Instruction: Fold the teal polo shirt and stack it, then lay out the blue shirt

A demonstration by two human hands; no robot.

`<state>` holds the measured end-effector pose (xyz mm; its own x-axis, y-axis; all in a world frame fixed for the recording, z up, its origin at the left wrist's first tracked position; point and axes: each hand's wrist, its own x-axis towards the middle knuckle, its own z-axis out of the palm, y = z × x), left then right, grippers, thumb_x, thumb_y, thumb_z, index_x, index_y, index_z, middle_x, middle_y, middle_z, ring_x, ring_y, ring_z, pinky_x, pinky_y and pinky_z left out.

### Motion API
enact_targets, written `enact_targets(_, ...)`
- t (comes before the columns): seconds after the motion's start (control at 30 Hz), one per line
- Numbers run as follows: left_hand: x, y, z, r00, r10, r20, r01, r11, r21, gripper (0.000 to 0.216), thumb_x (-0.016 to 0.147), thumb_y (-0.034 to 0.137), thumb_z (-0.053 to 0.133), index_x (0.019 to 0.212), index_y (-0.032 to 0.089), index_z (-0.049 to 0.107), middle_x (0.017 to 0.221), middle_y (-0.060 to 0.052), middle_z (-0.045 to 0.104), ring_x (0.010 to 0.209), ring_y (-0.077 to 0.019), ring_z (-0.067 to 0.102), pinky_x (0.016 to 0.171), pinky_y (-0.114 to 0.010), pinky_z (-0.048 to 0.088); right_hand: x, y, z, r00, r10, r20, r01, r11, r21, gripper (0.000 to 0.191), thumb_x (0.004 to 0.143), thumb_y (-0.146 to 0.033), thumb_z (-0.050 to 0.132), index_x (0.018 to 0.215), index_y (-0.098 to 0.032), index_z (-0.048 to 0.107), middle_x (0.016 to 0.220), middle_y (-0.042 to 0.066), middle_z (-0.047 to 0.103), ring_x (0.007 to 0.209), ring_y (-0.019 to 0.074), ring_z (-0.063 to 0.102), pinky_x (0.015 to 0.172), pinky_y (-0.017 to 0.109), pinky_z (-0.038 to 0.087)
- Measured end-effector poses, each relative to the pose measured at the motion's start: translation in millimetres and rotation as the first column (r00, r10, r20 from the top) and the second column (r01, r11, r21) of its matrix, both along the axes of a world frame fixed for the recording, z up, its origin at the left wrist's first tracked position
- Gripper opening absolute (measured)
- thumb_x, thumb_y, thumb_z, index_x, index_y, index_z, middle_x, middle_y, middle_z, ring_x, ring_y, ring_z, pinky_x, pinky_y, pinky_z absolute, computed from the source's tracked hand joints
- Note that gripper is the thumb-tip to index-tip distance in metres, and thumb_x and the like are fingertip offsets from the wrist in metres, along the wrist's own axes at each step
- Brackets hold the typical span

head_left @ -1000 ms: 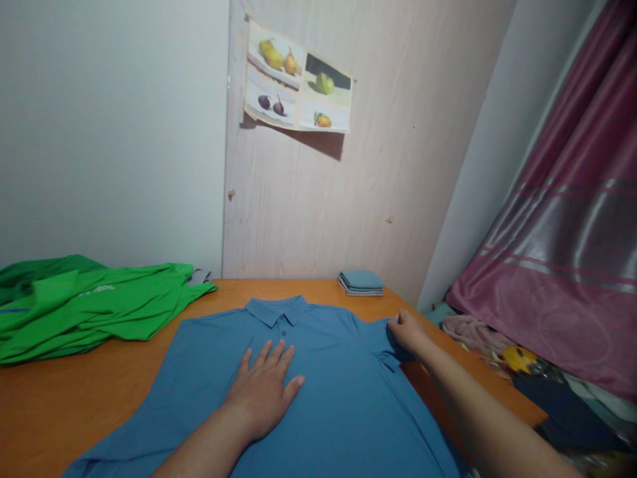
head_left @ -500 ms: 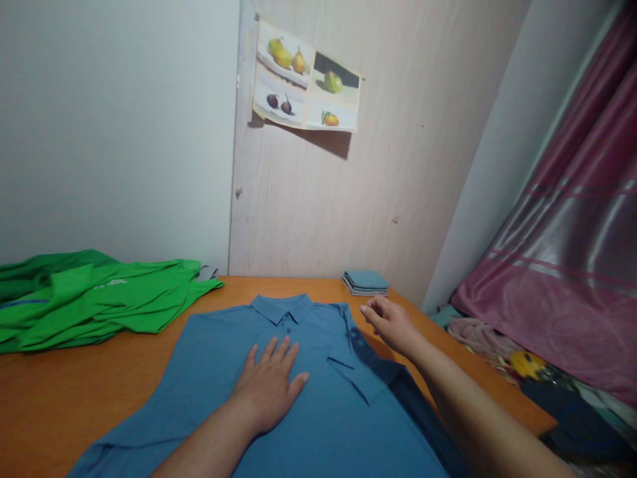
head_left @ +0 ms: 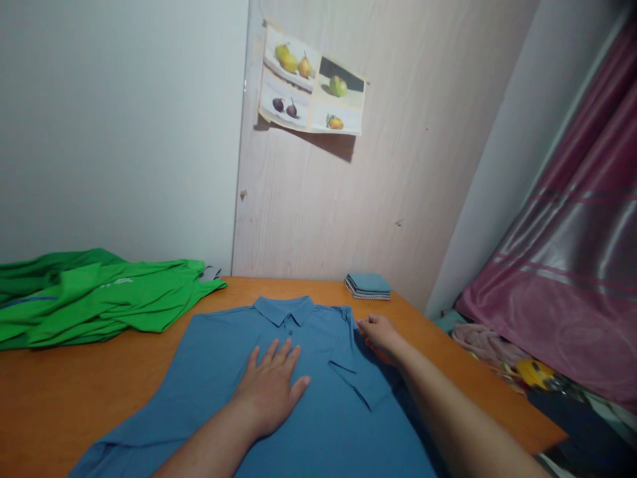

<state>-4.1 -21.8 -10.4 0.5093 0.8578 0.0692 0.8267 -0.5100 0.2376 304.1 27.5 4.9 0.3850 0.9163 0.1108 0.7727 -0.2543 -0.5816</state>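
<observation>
A blue polo shirt (head_left: 318, 425) lies front up, its buttoned collar towards the wall. My left hand (head_left: 269, 385) rests flat on the chest below the buttons, fingers spread. At the shirt's right shoulder edge is my right hand (head_left: 381, 333), its fingers curled and closed. Whether cloth is pinched in them is hidden. The fabric beside that hand is creased and shadowed, and the right sleeve is partly covered by my forearm. The left sleeve stretches towards the lower left.
A rumpled green garment (head_left: 129, 292) lies on the orange table (head_left: 99, 385) at the left. Folded cloths (head_left: 369, 284) are stacked at the back. A pink curtain (head_left: 557, 285) hangs on the right above heaped fabrics (head_left: 490, 342). A fruit picture (head_left: 314, 99) is on the wall.
My right hand has moved left and slightly down to the shirt's shoulder edge. My left hand stays flat on the chest. The view has shifted slightly.
</observation>
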Motion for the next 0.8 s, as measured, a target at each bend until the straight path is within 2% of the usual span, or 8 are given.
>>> enact_targets(0.1, -0.2, -1.5, 1.9, 1.0, 0.002, 0.0, -0.002, 1.0, 0.001, 0.07, 0.096, 0.063, 0.028, 0.154, 0.024, 0.037, 0.163, -0.007, 0.024, 0.151, -0.0347, 0.016, 0.119, -0.065, 0.009, -1.3, 22.4, 1.2, 0.998, -0.042, 0.051, 0.044, 0.998, -0.039, 0.03, 0.095, -0.04, 0.055, 0.079, -0.016, 0.065, 0.067, 0.003, 0.067, 0.062, 0.0143, 0.063, 0.059, 0.025, 0.047)
enact_targets(0.17, -0.3, -2.7, 3.2, 1.0, 0.004, -0.006, -0.004, 1.0, -0.003, 0.07, 0.097, 0.063, 0.028, 0.155, 0.024, 0.036, 0.163, -0.007, 0.023, 0.151, -0.0343, 0.016, 0.119, -0.065, 0.009, 0.2, 36.8, 3.1, 0.994, -0.066, 0.092, 0.072, 0.996, -0.061, 0.029, 0.095, -0.043, 0.058, 0.09, -0.016, 0.066, 0.084, 0.004, 0.069, 0.074, 0.015, 0.065, 0.07, 0.03, 0.053)
enact_targets(0.27, -0.4, -4.5, 5.0, 1.0, 0.009, -0.007, -0.01, 1.0, -0.016, 0.07, 0.097, 0.063, 0.028, 0.155, 0.025, 0.034, 0.163, -0.006, 0.022, 0.152, -0.0334, 0.014, 0.12, -0.064, 0.009, 3.1, 56.0, 4.2, 0.987, -0.083, 0.138, 0.095, 0.992, -0.088, 0.032, 0.096, -0.046, 0.058, 0.101, -0.015, 0.067, 0.104, 0.009, 0.068, 0.094, 0.0195, 0.065, 0.085, 0.038, 0.054)
enact_targets(0.43, -0.6, -5.2, 6.3, 1.0, 0.01, 0.01, -0.01, 0.999, -0.043, 0.07, 0.096, 0.063, 0.03, 0.155, 0.025, 0.034, 0.163, -0.006, 0.021, 0.152, -0.0338, 0.014, 0.12, -0.064, 0.008, 5.6, 82.6, 0.4, 0.983, -0.059, 0.176, 0.084, 0.987, -0.137, 0.035, 0.096, -0.04, 0.061, 0.124, -0.019, 0.06, 0.125, 0.008, 0.062, 0.105, 0.022, 0.063, 0.089, 0.044, 0.055)
enact_targets(0.67, -0.5, -5.4, 3.3, 0.999, 0.017, 0.036, -0.014, 0.998, -0.064, 0.071, 0.096, 0.064, 0.03, 0.156, 0.027, 0.032, 0.163, -0.004, 0.019, 0.152, -0.0339, 0.012, 0.121, -0.065, 0.006, 9.3, 108.4, -6.6, 0.975, -0.026, 0.222, 0.06, 0.987, -0.151, 0.035, 0.095, -0.038, 0.062, 0.125, -0.019, 0.059, 0.126, 0.009, 0.061, 0.106, 0.0222, 0.063, 0.09, 0.044, 0.055)
enact_targets(0.8, -0.8, -5.3, 4.4, 1.0, 0.017, 0.024, -0.015, 0.997, -0.07, 0.072, 0.096, 0.066, 0.029, 0.156, 0.027, 0.031, 0.164, -0.004, 0.018, 0.152, -0.0334, 0.011, 0.121, -0.065, 0.004, 9.6, 111.8, -8.2, 0.967, -0.059, 0.247, 0.091, 0.989, -0.119, 0.033, 0.093, -0.031, 0.064, 0.121, -0.013, 0.063, 0.121, 0.017, 0.064, 0.11, 0.0283, 0.063, 0.091, 0.047, 0.054)
